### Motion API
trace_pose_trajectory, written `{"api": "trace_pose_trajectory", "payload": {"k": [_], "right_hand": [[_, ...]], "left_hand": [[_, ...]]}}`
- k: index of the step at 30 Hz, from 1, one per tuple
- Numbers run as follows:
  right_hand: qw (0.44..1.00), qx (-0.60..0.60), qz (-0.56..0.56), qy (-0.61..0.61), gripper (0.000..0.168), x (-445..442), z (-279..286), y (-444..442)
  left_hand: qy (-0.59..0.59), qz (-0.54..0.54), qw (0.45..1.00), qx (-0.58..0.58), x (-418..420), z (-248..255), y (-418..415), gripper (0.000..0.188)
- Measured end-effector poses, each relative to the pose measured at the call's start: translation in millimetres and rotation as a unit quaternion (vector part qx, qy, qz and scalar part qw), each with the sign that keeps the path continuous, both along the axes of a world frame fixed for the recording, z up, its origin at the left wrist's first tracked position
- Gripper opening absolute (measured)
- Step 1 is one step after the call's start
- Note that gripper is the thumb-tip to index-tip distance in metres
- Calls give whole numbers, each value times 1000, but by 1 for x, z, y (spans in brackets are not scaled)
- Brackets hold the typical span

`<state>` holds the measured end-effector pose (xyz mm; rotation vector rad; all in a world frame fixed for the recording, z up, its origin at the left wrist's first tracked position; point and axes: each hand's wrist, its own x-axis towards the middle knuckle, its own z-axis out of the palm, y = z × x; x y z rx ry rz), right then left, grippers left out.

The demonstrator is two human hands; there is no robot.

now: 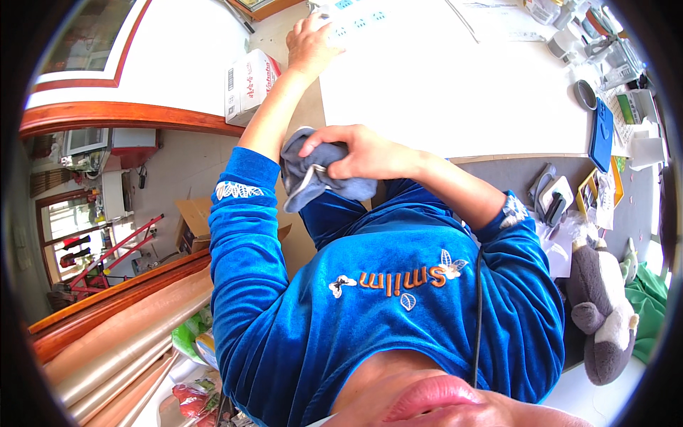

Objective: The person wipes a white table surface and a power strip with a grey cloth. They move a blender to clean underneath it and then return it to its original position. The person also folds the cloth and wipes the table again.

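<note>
At the top of the view my left hand (315, 45) reaches across the white tabletop. Its fingers are curled around the near end of a white power strip (360, 24) with rows of socket holes, partly washed out by glare. My right hand (363, 152) is closed over a bunched blue-grey cloth (307, 176) with pale edging, held above my lap. Part of the cloth is hidden under my fingers and palm.
A white carton with red writing (248, 88) stands beside my left forearm. Along the right lie a blue phone (602, 133), clear jars (621, 61), a yellow tray (618, 187) and a grey-and-white plush toy (600, 304). An open cardboard box (195, 221) sits on the floor.
</note>
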<state>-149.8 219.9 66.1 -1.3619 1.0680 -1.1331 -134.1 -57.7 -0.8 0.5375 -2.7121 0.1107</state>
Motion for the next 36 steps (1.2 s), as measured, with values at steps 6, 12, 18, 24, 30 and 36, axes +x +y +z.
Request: {"api": "trace_pose_trajectory", "payload": {"k": [6, 12, 18, 24, 30, 36], "right_hand": [[985, -69, -159, 13, 52, -56, 25, 82], [864, -164, -347, 326, 53, -98, 29, 139], [724, 21, -350, 594, 81, -81, -32, 123], [719, 2, -350, 600, 78, -87, -37, 99], [681, -32, -369, 632, 64, -103, -52, 56], [698, -11, -397, 596, 62, -142, -47, -16]], "left_hand": [[24, 37, 996, 75, 5, -15, -24, 120], [32, 30, 986, 160, -3, -25, -46, 125], [-51, 97, 977, 182, -21, -8, -47, 123], [-35, 80, 974, 207, -23, -11, -50, 114], [-32, 26, 958, 284, -27, -3, -48, 110], [-44, -41, 957, 283, -13, 1, -57, 104]]}}
